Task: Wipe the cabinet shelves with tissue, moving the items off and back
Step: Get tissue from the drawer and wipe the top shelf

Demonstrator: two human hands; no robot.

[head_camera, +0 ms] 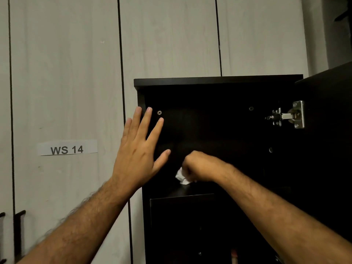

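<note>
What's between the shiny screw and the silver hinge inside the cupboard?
In the head view, only bare dark back panel shows between the screw and the hinge; one small fitting sits near the hinge.

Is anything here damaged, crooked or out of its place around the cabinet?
Nothing stands out. The dark cabinet stands straight with its door open, and the hinge looks intact. The right hand holds the tissue on the shelf; the left hand rests open at the cabinet's left edge.
</note>
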